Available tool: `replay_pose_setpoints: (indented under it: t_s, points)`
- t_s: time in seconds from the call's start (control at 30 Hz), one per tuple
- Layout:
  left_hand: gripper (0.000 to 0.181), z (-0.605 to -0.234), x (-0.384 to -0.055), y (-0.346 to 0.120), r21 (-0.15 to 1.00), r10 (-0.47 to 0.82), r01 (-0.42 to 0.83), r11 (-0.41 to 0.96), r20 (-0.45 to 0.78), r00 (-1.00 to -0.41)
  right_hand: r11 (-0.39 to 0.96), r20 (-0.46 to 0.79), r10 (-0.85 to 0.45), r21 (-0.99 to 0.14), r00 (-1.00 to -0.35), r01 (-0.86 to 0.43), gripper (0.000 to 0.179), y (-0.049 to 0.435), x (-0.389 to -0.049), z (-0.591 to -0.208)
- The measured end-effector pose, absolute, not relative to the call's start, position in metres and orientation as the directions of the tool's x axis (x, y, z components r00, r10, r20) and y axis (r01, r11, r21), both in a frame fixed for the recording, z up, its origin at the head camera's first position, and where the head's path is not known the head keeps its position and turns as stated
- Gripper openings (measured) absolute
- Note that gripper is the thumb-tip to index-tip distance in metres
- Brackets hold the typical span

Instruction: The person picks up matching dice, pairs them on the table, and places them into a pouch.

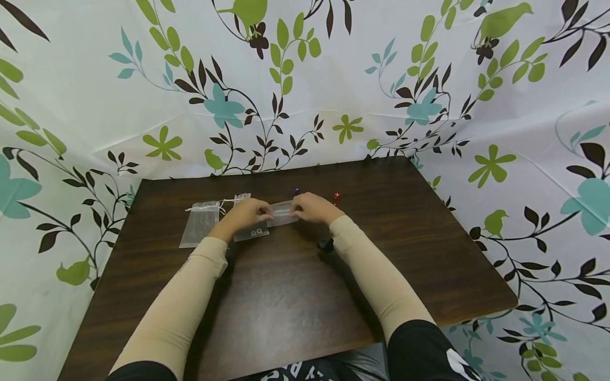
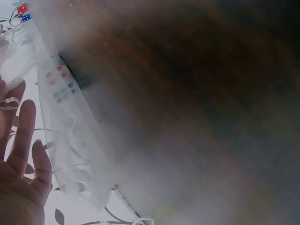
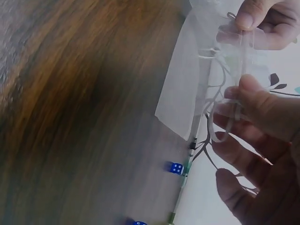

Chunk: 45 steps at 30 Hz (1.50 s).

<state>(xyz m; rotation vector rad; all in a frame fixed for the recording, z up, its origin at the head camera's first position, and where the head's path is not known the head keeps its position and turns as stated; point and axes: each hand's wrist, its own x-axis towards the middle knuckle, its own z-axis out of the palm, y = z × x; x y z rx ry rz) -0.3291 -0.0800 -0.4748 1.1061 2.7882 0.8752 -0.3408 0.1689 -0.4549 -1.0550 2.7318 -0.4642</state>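
A sheer white drawstring pouch point(image 1: 281, 214) is stretched between the two hands above the table. My left hand point(image 1: 249, 212) pinches one side of its top, and my right hand point(image 1: 314, 207) pinches the other. Close up in the right wrist view, thumbs and fingertips grip the pouch's drawstring edge, and a loop of white cord point(image 3: 219, 133) hangs by the right fingers. Below the left hand lies a second sheer pouch point(image 1: 250, 233); red and blue dice point(image 2: 61, 82) show through its mesh. Further left a third pouch point(image 1: 200, 225) lies flat.
Beyond the right hand sit a red die point(image 1: 337, 196) and a blue die point(image 1: 297, 191) on the dark wooden table point(image 1: 405, 254). A patterned cloth point(image 1: 305, 143) hangs behind the table's far edge. A small black device point(image 1: 326, 245) is at the right wrist.
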Motion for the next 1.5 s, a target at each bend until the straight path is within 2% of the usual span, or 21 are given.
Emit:
replay_pose_setpoints:
  t_s: [0.17,0.33,0.57,0.83,1.2,1.5]
  points:
    - [0.008,-0.475,-0.328,-0.081,0.574,0.627,0.584,0.573,0.152,-0.764,0.684,-0.080,-0.680,-0.426,-0.729,-0.592,0.015,0.172,-0.342,-0.457]
    - [0.010,-0.474,-0.328,-0.080,0.590,0.629,0.573,0.569,0.138,-0.765,0.681,-0.110,-0.682,-0.457,-0.723,-0.572,0.016,0.175,-0.345,-0.462]
    - [0.011,-0.475,-0.329,-0.080,0.603,0.624,0.550,0.578,0.108,-0.774,0.628,-0.060,-0.681,-0.560,-0.729,-0.540,0.016,0.180,-0.345,-0.458]
    - [0.010,-0.476,-0.329,-0.080,0.610,0.623,0.549,0.571,0.113,-0.774,0.601,-0.009,-0.623,-0.645,-0.782,-0.472,0.018,0.189,-0.349,-0.458]
    - [0.011,-0.475,-0.328,-0.081,0.593,0.620,0.552,0.587,0.109,-0.777,0.622,0.058,-0.540,-0.644,-0.840,-0.445,0.020,0.205,-0.365,-0.460]
    - [0.011,-0.477,-0.329,-0.079,0.588,0.631,0.558,0.585,0.103,-0.769,0.677,0.093,-0.363,-0.657,-0.927,-0.331,0.022,0.234,-0.378,-0.470]
